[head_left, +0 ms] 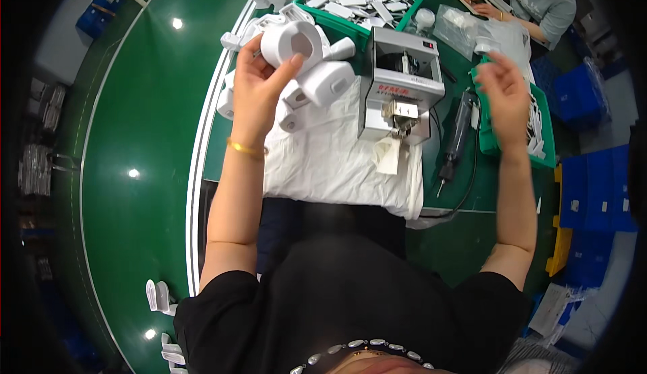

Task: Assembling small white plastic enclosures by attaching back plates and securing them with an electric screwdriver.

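Note:
My left hand (263,81) grips a white plastic housing (273,44) with a round hollow end, the thumb lying at the opening. Behind and under it is a pile of similar white housings (327,83), partly hidden by the hand. My right hand (502,84) is raised over the near end of a green bin (547,131) holding flat white parts. Motion smears its bent fingers, so I cannot make out whether anything is in them. Between my hands stands a grey metal screw feeder (404,84). A dark electric screwdriver (458,138) lies to its right.
A white cloth (317,165) covers the near part of the green table. Another green bin (418,3) with many white and black pieces stands at the back. Across the table a person (542,0) holds a pen. Blue bins (593,192) line the right side.

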Available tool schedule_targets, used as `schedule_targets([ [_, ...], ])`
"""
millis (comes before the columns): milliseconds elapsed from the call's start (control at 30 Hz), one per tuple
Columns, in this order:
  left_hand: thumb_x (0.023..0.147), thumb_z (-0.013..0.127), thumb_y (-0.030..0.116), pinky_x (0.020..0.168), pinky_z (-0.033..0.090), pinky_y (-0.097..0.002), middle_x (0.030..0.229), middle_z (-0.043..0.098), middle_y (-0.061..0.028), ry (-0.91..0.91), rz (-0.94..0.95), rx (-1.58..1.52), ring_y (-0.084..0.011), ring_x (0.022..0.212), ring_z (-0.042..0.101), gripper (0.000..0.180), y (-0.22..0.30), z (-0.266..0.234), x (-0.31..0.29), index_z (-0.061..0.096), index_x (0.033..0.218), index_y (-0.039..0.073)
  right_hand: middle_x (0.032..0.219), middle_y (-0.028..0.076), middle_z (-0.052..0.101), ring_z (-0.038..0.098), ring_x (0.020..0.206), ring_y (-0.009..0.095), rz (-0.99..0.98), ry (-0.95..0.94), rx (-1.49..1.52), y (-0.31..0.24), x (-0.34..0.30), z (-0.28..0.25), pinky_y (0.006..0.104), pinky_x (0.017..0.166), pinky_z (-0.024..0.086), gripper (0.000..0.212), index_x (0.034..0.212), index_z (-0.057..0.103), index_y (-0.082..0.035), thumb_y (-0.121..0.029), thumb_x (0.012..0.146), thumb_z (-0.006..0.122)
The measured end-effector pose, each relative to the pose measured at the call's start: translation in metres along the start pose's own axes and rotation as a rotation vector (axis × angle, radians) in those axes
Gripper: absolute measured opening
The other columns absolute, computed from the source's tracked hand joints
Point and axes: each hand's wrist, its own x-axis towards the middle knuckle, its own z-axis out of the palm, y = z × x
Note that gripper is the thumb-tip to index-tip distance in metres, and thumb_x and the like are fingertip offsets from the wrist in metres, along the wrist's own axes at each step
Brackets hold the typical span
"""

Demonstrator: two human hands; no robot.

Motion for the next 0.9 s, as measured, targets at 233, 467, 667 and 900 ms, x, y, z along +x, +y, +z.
schedule_targets([
  [233, 0.078, 0.083, 0.009, 0.077, 0.053, -0.025, 0.108, 0.065, -0.0122, -0.013, 0.05, 0.121, -0.0134, 0.094, 0.064, 0.064, 0.013, 0.037, -0.089, 0.044, 0.127, -0.005, 0.128, 0.014, 0.057, 0.062, 0.108, 0.025, -0.418, -0.26, -0.221, -0.083, -0.121, 0.129, 0.0367, 0.091, 0.051, 0.079, 0.134, 0.049, -0.001, -0.019, 0.068, 0.089],
  [467, 0.07, 0.088, 0.016, 0.096, 0.048, -0.037, 0.139, 0.052, -0.0128, -0.253, 0.023, 0.068, -0.0231, 0.123, 0.054, 0.086, 0.016, -0.008, -0.116, 0.041, 0.14, 0.003, 0.114, 0.012, 0.065, 0.053, 0.069, 0.019, 0.699, -0.186, 1.269, -0.037, -0.144, 0.145, 0.0229, 0.049, 0.038, 0.056, 0.126, 0.058, -0.004, -0.047, 0.095, 0.041],
  [667, 0.059, 0.095, 0.028, 0.111, 0.037, -0.0405, 0.151, 0.04, -0.0157, -0.454, 0.124, 0.227, -0.029, 0.138, 0.042, 0.111, -0.001, 0.003, -0.136, 0.033, 0.148, 0.003, 0.117, 0.007, 0.065, 0.045, 0.067, 0.017, 0.768, -0.383, 1.613, -0.033, -0.174, 0.163, 0.0239, 0.047, 0.035, 0.057, 0.132, 0.058, -0.012, -0.05, 0.094, 0.041],
  [900, 0.06, 0.094, 0.023, 0.107, 0.041, -0.0376, 0.133, 0.056, -0.0125, -0.531, -0.069, 0.148, -0.0262, 0.125, 0.054, 0.091, -0.009, 0.012, -0.142, 0.048, 0.136, 0.002, 0.071, 0.004, 0.06, 0.043, 0.047, 0.014, 0.978, -0.435, 1.524, -0.012, -0.19, 0.138, 0.0234, 0.038, 0.031, 0.055, 0.104, 0.065, -0.008, -0.058, 0.094, 0.042],
])
